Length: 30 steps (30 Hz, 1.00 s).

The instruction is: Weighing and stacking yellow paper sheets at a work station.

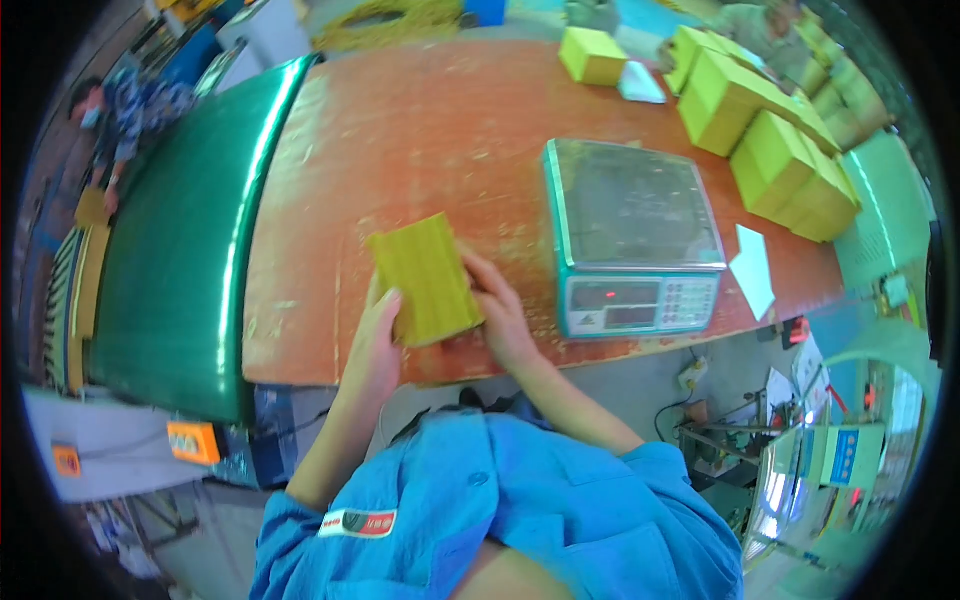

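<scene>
Two hands on a yellow-green pad

The left hand (375,345) and right hand (500,310) press the ridged pad (425,278) from both sides, mid-frame on the red table (420,130); it looks light, bendy; hold its long edges; a scale (632,235) sits right.

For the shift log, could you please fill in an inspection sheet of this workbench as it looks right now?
Surface: worn reddish-brown table, scuffed pale in patches.
Job's things: flat yellow-green ribbed stack, lying on the table.
Clutter: weighing scale, pan bare; yellow boxes piled far right; white paper slips.
Grippers: left hand at the stack's left edge, right hand at its right edge.
Cables: a lead and plug hang below the table edge.
Surroundings: green conveyor belt on the left; other people beyond.
</scene>
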### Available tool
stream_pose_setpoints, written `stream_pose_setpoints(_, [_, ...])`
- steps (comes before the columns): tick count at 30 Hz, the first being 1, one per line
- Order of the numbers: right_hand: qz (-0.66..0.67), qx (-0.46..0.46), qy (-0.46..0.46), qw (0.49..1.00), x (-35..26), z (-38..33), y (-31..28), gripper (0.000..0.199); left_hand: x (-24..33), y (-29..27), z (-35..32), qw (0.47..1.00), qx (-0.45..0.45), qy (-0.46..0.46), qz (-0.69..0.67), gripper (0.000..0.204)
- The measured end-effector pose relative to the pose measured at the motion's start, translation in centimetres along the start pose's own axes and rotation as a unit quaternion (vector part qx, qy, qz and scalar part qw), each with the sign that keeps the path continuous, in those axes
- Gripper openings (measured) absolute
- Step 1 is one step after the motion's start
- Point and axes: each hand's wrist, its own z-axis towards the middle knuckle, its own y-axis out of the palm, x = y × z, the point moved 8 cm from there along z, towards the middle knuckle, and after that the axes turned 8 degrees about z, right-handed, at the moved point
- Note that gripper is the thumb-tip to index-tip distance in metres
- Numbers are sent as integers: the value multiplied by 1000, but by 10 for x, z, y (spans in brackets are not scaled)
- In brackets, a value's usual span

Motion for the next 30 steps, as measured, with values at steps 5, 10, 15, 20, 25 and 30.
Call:
stream_pose_setpoints(5, [-30, 18, 25, 999, 6, -8, -18, 50, -26, -23, 0, 999, -6, -37, 11, 51])
stream_pose_setpoints(10, [-45, 17, 7, 999, 1, -9, -32, 47, -51, -54, 23, 991, -86, -55, -92, 50])
stream_pose_setpoints(15, [-17, 21, 31, 999, 8, -6, -33, 45, -40, -57, 36, 979, 29, 110, 167, 53])
stream_pose_setpoints(20, [119, 58, 20, 991, 20, -5, -38, 40, -22, -45, 66, 895, -51, 158, 414, 57])
stream_pose_setpoints(25, [289, 117, 170, 935, 33, -24, -17, 39, 48, 20, 48, 851, -164, 200, 458, 56])
stream_pose_setpoints(30, [313, 148, 278, 896, -6, -44, -3, 46, 47, 17, 40, 941, -152, -76, 293, 50])
